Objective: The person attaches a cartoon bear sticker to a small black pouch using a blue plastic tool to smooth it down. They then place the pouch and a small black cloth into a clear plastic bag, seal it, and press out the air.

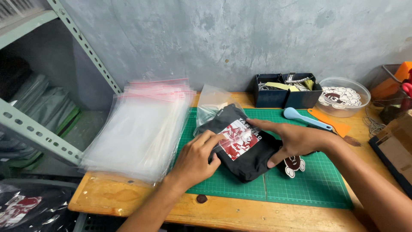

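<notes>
Fingers (213,138) of the left hand (194,160) lie close together, tips pressed flat on the printed panel of a folded black T-shirt (240,148); nothing is clamped. Right hand (296,139) lies spread over the shirt's right side, fingers apart, thumb curled down against the lower edge. Both hands press; neither pinches.

Shirt sits on the green cutting mat (309,180), roughly centre of the wooden bench (240,212). Its upper-left end is already inside the mouth of a clear zip bag (210,105); the rest lies bare on the mat.

Risks, as judged:
- Fold may slump or spread under uneven pressure, since the left fingertips bear on one spot only.
- Bag mouth is loose and crumpled; it could bunch or snag on the shirt's corner.
- A round brown-and-white sticker (294,165) lies touching the shirt's right edge, just below the right hand. It could be dragged along or catch under the cloth.

Surroundings:
- Stack of empty clear zip bags (141,129) just left of the mat, overhanging the bench edge; a nudge from the left forearm could slide them off.
- Light blue spatula-like tool (304,118) and an orange scraper (330,122) behind the right hand, apart from the shirt.
- Dark divided box (285,96) of small parts against the wall; clear bowl (343,99) of stickers beside it.
- Metal shelving (43,124) at far left.
</notes>
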